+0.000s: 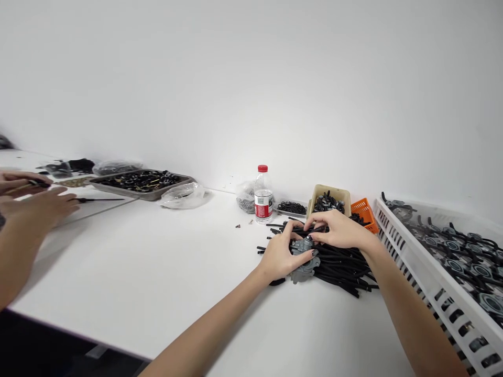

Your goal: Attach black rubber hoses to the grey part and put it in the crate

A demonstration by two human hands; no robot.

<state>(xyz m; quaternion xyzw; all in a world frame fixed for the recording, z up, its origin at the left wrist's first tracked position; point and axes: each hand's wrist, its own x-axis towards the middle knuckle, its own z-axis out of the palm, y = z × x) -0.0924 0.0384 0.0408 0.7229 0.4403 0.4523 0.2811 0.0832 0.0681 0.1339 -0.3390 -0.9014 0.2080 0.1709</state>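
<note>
At the far left, a co-worker's hands (43, 207) are held over the table (157, 272), with a thin dark rod (100, 199) beside them; to their right, a tray (149, 195) of small black parts and a clear bag (184, 196) are seen, both well apart from the work; farther right, a bottle (263, 201) is stood upright near some small bits (238, 226), which could be scattered or lost if swept by a sleeve or forearm. The casting (302, 275), grey metal, is held at the left edge of a heap of black tubes (346, 272); it is gripped by the left hand (279, 256), with the thumb laid across its front; the fingertips of the right hand (340, 230) are drawn close together at its top, though whether anything is pinched there cannot be told. Because tubes lie under and beside the casting, it could be rocked or slipped by uneven pressure from above; a tube end could also be snagged by the fingers, and others dragged along. Beyond the heap, a beige box (334, 189) and a tilted orange basket (367, 212) could be nudged by the right hand; farthest right, the crate (432, 264) could be knocked by the right forearm, if swung outward.
</note>
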